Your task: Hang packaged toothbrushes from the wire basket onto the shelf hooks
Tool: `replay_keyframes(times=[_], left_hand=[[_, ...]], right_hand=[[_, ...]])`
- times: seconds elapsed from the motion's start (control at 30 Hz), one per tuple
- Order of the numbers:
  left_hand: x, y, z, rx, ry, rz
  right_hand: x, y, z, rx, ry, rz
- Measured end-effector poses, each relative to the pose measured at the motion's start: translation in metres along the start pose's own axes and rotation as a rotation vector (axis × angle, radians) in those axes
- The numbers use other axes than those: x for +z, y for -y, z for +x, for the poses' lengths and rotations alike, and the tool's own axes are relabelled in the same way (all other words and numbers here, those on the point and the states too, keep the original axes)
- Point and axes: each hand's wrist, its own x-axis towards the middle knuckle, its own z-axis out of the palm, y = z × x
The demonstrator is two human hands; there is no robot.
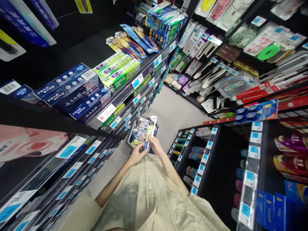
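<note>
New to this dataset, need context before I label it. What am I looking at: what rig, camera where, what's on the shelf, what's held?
No machine here: a person works with two bare hands. The single picture comes from a camera worn on the head, looking forward and down, so the shirt fills the bottom. The left hand and right hand together hold a slim pack, white and green with a blue lower end. Just beyond them is a dark basket with many small packs inside. On the upper-left black shelf lie dark blue boxes, green DARLIE boxes and carded toothbrushes.
</note>
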Motion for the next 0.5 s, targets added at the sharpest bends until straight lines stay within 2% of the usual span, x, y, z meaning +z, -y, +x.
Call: replay_keyframes(times=[0.13,0.23,0.37,0.5], left_hand=[[-0.004,-0.01,-0.009,0.078,-0.218,0.113],[-0.009,-0.017,-0.02,0.22,-0.374,0.242],[-0.008,-0.021,-0.039,0.435,-0.498,0.54],[0.014,-0.022,-0.05,0.477,-0.553,0.798]], right_hand=[[0.006,-0.01,0.005,-0.076,-0.079,-0.03],[0.01,-0.012,0.012,-0.075,-0.096,-0.002],[0.015,-0.001,0.012,0.013,0.118,0.081],[0.007,0.017,0.002,0.065,0.298,0.123]])
